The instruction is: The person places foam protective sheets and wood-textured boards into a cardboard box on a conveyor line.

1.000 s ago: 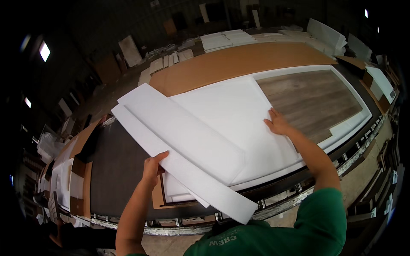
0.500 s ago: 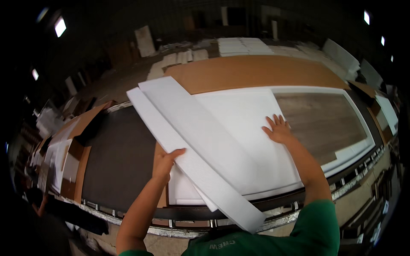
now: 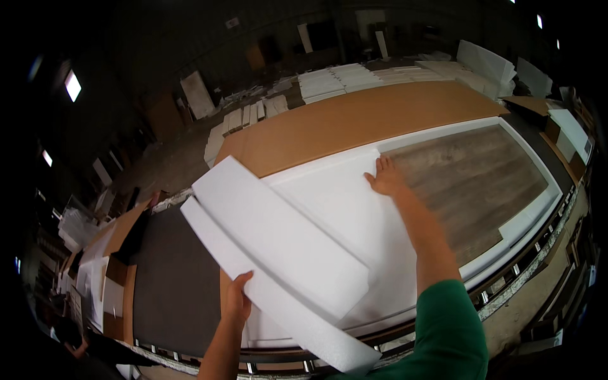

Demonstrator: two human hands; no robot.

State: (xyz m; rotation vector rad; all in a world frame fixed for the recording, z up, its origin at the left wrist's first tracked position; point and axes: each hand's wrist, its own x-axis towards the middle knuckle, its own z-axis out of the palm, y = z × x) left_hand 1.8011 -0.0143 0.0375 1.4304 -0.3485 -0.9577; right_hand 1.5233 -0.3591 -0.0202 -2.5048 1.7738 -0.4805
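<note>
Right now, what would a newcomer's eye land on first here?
Two long white foam strips slanting across the near side of the bench, gripped at their lower edge by the left hand. Further out, the right hand lies flat on a white foam sheet, at the edge where it meets a grey wood-grain panel. Behind both runs a broad brown board.

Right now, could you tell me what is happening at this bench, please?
A person in a green sleeve is handling white foam at a long table. The left hand grips the near edge of two long white foam strips, held tilted above the bench. The right hand presses flat on a large white foam sheet lying over a grey wood-grain panel; the panel's right part is uncovered, framed by white foam edging. Brown cardboard lies beyond it.
</note>
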